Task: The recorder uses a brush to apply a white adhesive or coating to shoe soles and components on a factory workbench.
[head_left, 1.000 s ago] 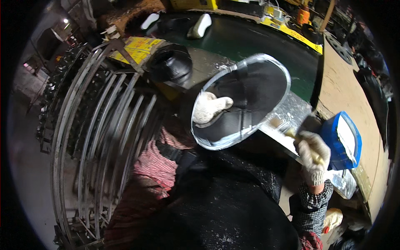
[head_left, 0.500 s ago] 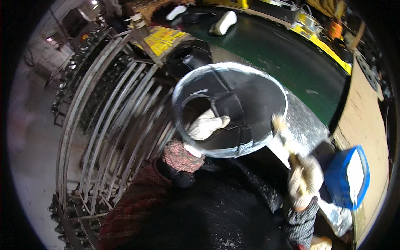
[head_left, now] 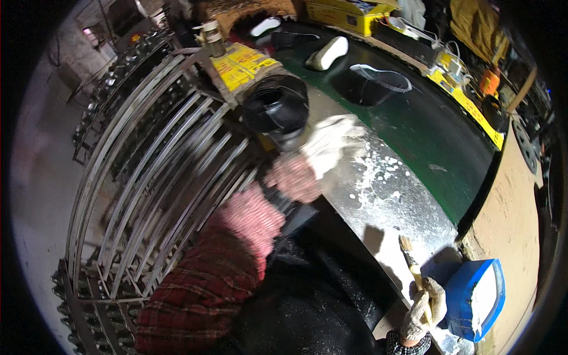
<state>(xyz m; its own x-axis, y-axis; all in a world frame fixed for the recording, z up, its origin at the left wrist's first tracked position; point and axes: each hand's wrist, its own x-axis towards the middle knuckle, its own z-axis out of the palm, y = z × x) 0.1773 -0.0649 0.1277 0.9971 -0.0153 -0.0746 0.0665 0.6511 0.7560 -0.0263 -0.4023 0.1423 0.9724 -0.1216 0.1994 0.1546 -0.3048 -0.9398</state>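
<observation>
My left hand (head_left: 334, 142), in a white knit glove, reaches over the metal tabletop, blurred by motion; its fingers look stretched out, with nothing seen in them. Beside it, a dark rounded stack of black curved pieces (head_left: 275, 106) stands at the table's far left end. On the green belt lies a black curved piece (head_left: 373, 89) with a white-coated rim. My gloved right hand (head_left: 425, 307) is closed round the handle of a brush (head_left: 408, 251), bristles pointing away from me. Just right of that hand is a blue container (head_left: 473, 302) with white paste inside.
White splatters cover the metal tabletop (head_left: 390, 183). Farther along the green belt (head_left: 426, 142) lies a white shoe-shaped form (head_left: 328, 53). A metal rack (head_left: 160, 195) with curved bars stands at left. Yellow boxes and a power strip line the far side; a tan board is at right.
The black piece with the white rim has gone from my left hand onto the belt. My left hand has moved toward the stack; my right hand has lowered the brush nearer the blue container.
</observation>
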